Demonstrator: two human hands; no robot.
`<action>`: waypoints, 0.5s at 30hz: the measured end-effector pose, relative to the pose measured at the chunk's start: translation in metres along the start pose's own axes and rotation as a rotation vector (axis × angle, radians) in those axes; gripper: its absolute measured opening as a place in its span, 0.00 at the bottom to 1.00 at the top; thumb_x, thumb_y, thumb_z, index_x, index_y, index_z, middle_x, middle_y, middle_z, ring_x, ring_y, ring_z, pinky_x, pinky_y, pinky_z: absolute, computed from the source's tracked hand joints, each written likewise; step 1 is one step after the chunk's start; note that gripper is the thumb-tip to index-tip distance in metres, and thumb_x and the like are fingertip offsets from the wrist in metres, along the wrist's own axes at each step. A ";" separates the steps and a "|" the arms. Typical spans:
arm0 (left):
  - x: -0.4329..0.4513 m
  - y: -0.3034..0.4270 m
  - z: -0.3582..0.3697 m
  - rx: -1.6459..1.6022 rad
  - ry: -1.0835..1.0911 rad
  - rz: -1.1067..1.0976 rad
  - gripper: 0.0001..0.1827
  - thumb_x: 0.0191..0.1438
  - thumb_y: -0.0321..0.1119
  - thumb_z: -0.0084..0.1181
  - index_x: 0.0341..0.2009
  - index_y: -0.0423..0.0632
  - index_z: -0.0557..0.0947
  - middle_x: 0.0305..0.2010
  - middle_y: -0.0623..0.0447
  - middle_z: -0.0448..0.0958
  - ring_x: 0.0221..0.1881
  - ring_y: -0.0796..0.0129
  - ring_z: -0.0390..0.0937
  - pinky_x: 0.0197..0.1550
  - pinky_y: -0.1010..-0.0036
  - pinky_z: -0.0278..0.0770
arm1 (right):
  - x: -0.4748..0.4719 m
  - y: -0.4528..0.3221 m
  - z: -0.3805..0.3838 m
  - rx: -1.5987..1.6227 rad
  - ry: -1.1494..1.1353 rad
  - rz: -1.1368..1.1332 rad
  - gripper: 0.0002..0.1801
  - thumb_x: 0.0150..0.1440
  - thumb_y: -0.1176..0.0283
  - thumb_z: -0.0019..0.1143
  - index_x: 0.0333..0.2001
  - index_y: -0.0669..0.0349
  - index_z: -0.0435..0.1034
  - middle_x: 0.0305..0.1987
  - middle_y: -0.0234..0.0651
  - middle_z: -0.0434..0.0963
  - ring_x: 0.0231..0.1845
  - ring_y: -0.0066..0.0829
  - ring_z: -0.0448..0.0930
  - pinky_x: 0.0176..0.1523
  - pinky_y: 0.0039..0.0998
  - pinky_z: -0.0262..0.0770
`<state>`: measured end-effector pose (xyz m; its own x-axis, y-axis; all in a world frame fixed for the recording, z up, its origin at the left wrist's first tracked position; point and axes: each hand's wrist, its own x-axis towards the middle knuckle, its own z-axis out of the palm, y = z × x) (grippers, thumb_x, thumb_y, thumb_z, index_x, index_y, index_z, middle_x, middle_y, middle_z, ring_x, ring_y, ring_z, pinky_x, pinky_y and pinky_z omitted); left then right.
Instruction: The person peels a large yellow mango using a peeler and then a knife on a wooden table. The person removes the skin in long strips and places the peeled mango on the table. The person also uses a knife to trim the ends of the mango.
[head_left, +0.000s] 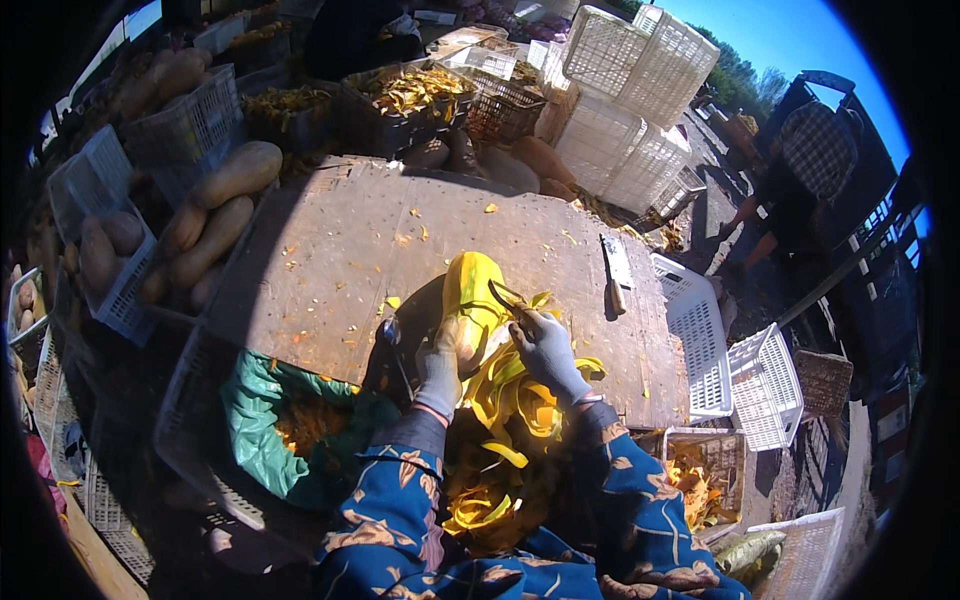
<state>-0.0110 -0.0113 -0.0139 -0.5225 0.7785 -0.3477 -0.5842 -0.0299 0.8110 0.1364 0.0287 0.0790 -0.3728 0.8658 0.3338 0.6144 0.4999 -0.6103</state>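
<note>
A partly peeled squash (474, 289), yellow with some tan rind at its near end, lies at the middle of a worn wooden board (337, 262). My gloved left hand (441, 371) grips its near end. In my gloved right hand (546, 349) is a peeler (504, 294), its dark blade against the squash's right side. Long yellow peel strips (517, 390) hang below the right hand and over the board's near edge, with more heaped in shadow beneath. A cleaver (616, 271) with a wooden handle rests at the board's right.
A green sack (262, 427) holding orange scraps stands at the near left. Whole squashes (217, 225) fill crates on the left. White plastic crates (694, 337) stand along the right side and in stacks (622, 112) behind. A person (814, 157) bends at the far right.
</note>
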 end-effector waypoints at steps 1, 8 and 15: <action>-0.005 0.007 0.005 -0.017 -0.009 -0.044 0.29 0.53 0.55 0.62 0.44 0.39 0.80 0.40 0.51 0.78 0.38 0.69 0.75 0.41 0.75 0.74 | 0.014 0.006 0.002 0.005 -0.034 0.045 0.16 0.56 0.70 0.55 0.48 0.62 0.73 0.39 0.56 0.76 0.40 0.56 0.77 0.45 0.43 0.74; -0.009 0.014 -0.002 -0.016 0.053 -0.098 0.28 0.53 0.48 0.65 0.49 0.38 0.77 0.44 0.51 0.77 0.43 0.68 0.74 0.47 0.73 0.72 | 0.068 0.035 0.047 -0.063 -0.108 0.089 0.15 0.55 0.69 0.53 0.44 0.66 0.75 0.39 0.56 0.78 0.42 0.56 0.78 0.45 0.41 0.75; -0.002 -0.012 -0.004 0.049 0.048 0.020 0.41 0.48 0.48 0.69 0.57 0.31 0.69 0.52 0.43 0.75 0.49 0.64 0.74 0.54 0.71 0.72 | 0.016 0.016 0.046 -0.047 0.009 0.085 0.15 0.55 0.70 0.53 0.48 0.60 0.71 0.36 0.58 0.74 0.39 0.59 0.75 0.42 0.47 0.73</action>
<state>-0.0057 -0.0152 -0.0247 -0.5637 0.7470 -0.3523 -0.5431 -0.0138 0.8396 0.1086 0.0494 0.0414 -0.3121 0.9051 0.2889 0.6756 0.4252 -0.6022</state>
